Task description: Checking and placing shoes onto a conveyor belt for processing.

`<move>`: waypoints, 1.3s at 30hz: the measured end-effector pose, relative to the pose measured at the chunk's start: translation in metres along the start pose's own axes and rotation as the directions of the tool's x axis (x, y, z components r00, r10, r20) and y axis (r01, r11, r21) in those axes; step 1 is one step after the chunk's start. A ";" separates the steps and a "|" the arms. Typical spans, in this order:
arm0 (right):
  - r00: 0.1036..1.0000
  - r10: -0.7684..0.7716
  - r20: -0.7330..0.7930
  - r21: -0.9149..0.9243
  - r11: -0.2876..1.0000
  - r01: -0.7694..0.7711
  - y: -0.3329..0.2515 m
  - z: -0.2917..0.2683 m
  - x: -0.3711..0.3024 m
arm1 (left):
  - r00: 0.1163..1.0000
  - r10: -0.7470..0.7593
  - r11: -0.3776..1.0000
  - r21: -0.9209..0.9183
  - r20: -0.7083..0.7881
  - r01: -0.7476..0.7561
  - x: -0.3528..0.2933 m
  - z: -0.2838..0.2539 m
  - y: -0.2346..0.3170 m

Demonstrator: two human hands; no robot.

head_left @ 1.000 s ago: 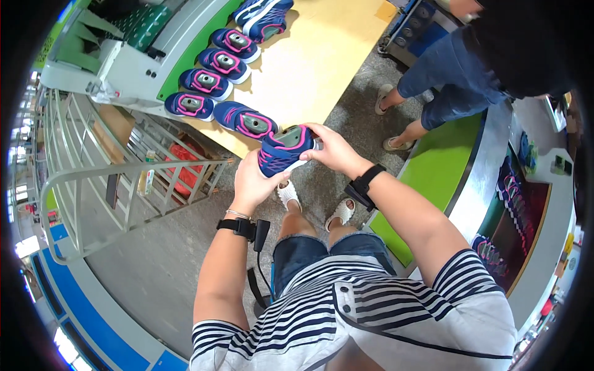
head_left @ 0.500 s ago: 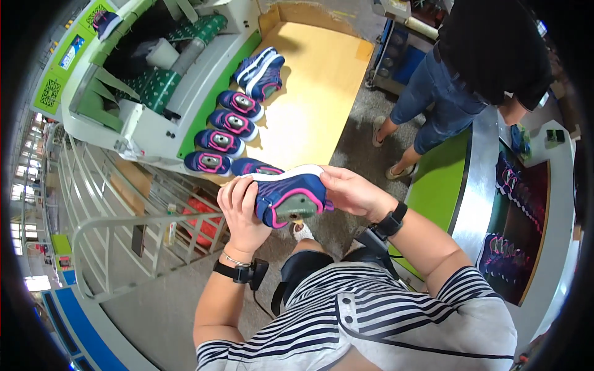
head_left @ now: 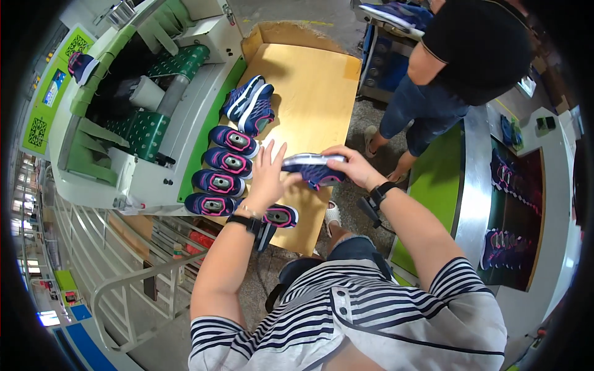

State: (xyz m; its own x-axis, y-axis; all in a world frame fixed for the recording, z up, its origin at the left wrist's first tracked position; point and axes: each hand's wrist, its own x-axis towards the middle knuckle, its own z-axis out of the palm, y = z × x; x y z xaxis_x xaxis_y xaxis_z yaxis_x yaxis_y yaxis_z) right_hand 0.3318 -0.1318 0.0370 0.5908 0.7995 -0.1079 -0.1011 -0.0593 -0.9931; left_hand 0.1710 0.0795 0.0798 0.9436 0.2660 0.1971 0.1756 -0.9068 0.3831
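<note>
My right hand grips one end of a navy sneaker with pink trim, tilted with its white sole edge up, above the wooden table. At the sneaker's other end, my left hand is open, its fingers spread and the thumb close to the upper. Whether that thumb touches it I cannot tell. Matching sneakers stand in a row along the table's left side, grey forms showing in their openings. Another sneaker is just below my left wrist, and a pair leans together farther back.
A machine with a green dotted belt borders the table's left. Metal rails stand at lower left. To the right, a person works beside a green-sided conveyor; racked shoes lie beyond. Another sneaker sits at the top.
The sneaker has moved away from my body, over the table, and turned so its sole edge faces up. My left fingers have let go and spread. The person at right has shifted.
</note>
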 end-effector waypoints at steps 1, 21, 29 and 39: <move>0.949 -0.278 0.152 -0.356 0.880 0.315 0.020 -0.006 0.011 | 1.000 -0.019 1.000 0.011 -0.001 0.019 0.011 0.022 -0.015; 0.994 0.095 0.055 -0.657 0.753 -0.036 0.034 -0.009 0.058 | 0.841 -0.474 0.788 -0.300 0.262 0.537 0.041 0.071 -0.010; 0.905 0.411 0.113 -0.441 0.836 -0.325 0.025 -0.022 0.085 | 0.692 -0.347 0.127 -0.700 0.632 0.703 0.041 0.061 -0.045; 0.852 0.078 0.518 0.012 0.995 -0.099 -0.087 0.129 0.146 | 0.612 -0.789 -0.084 -0.996 0.055 -0.019 0.000 -0.070 -0.007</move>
State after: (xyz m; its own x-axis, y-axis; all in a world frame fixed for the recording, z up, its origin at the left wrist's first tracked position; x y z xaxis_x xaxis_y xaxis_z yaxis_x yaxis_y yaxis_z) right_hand 0.3231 0.0670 0.1133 0.0809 0.9860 -0.1460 -0.1690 -0.1308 -0.9769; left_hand 0.1503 0.1093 0.1406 0.4544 0.8602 -0.2315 -0.3120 0.3971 0.8631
